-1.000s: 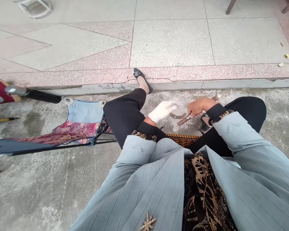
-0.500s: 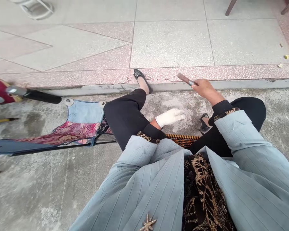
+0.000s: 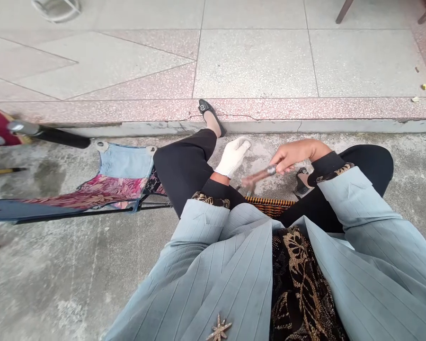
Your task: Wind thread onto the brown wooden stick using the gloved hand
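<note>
My left hand (image 3: 232,157), in a white glove, hovers over the dusty concrete between my knees with its fingers stretched out and nothing visible in it. My right hand (image 3: 291,155), bare, is closed round a brown stick-like tool with a metal band (image 3: 260,176). The tool is smeared by motion and points down-left, its tip just below my left hand, near the woven seat edge (image 3: 270,205). My black-trousered legs flank both hands.
A patchwork fabric folding seat (image 3: 122,176) lies at the left beside a black tube with a metal end (image 3: 46,134). A raised terrazzo step (image 3: 323,124) runs across ahead. My black shoes (image 3: 208,112) (image 3: 301,183) rest on the concrete.
My right hand swung the tool up to the step edge, then back down between my knees. My left hand pressed on the ground, then lifted and moved up-left.
</note>
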